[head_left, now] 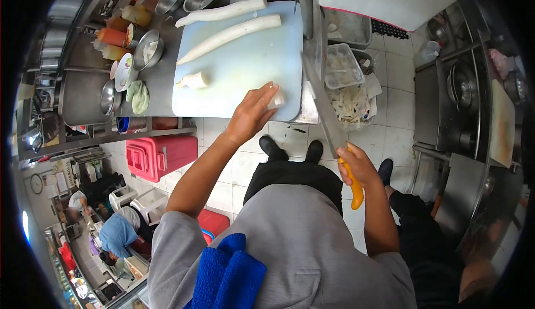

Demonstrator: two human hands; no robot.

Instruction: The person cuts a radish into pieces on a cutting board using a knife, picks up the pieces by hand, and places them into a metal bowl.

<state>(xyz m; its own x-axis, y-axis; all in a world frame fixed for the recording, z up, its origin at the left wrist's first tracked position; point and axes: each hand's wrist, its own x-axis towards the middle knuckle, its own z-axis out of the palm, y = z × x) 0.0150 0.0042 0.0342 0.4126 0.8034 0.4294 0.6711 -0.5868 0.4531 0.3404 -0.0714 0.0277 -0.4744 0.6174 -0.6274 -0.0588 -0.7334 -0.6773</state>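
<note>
My right hand [358, 165] is closed round the yellow handle of a long knife [329, 116], whose blade points up and away past the right edge of the cutting board. My left hand [254, 111] rests at the board's near right corner, its fingers against a short white vegetable piece [277, 99] that it partly covers. Two long peeled white roots [234, 34] lie across the far part of the pale blue cutting board [239, 77]. A shorter white piece [193, 80] lies at the board's left side.
Metal bowls [149, 49] and sauce bottles [114, 37] stand left of the board. A green cloth [137, 96] lies near them. Plastic tubs [341, 66] and a container of peelings [354, 105] are at the right. Another person's leg [418, 220] is close on my right.
</note>
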